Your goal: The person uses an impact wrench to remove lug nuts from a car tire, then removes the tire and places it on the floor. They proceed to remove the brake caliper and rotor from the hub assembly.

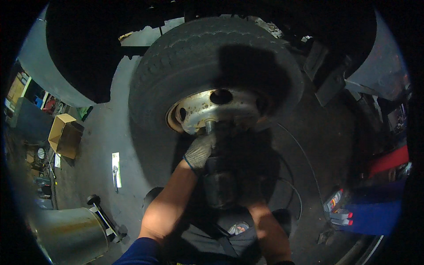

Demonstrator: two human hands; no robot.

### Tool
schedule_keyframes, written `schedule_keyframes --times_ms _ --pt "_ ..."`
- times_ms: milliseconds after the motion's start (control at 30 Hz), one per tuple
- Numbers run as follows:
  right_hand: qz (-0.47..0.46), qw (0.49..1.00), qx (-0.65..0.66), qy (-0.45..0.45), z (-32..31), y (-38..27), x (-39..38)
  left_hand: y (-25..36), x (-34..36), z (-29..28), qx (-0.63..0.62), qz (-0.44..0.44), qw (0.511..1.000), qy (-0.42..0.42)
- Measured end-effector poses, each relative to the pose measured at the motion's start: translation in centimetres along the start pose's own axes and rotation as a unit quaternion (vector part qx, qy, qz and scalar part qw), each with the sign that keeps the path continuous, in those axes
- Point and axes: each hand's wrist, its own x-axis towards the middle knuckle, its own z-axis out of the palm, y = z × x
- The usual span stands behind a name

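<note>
Head view: a large tyre point(176, 57) fills 12 o'clock, its rust-spotted metal wheel point(201, 106) just above centre. At 6 o'clock, a dark power tool point(220, 187) points up, its metal socket point(209, 127) at the wheel's lower part; shadow hides whether it sits on a nut. The gloved left hand point(201, 152), below centre, curls around the tool's front. The right hand point(251, 195), at 5 o'clock, is too dark to tell its grip. A tilted socket could slip; a spinning part could snag the glove; the thin hose point(300, 144) at 4 o'clock could tangle.
</note>
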Motion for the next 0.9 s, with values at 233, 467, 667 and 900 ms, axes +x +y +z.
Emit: schedule_keyframes --times_ms 233,467,667,900 --pt "0.016 0.998 0.052 0.007 -1.0 -0.4 0.9 2.2 0.3 -0.4 -0.586 -0.267 0.765 0.030" --pt "-0.022 0.997 0.067 0.011 -1.4 0.1 0.9 4.6 0.2 -1.4 -0.584 -0.292 0.757 0.030" --pt "-0.021 0.997 0.065 0.044 -3.2 -1.0 1.7 5.5 0.6 -1.7 -0.601 -0.293 0.743 0.028" --pt "-0.001 0.994 0.110 0.009 -3.8 -0.8 2.4 6.6 0.8 -1.8 -0.633 -0.291 0.716 0.040"
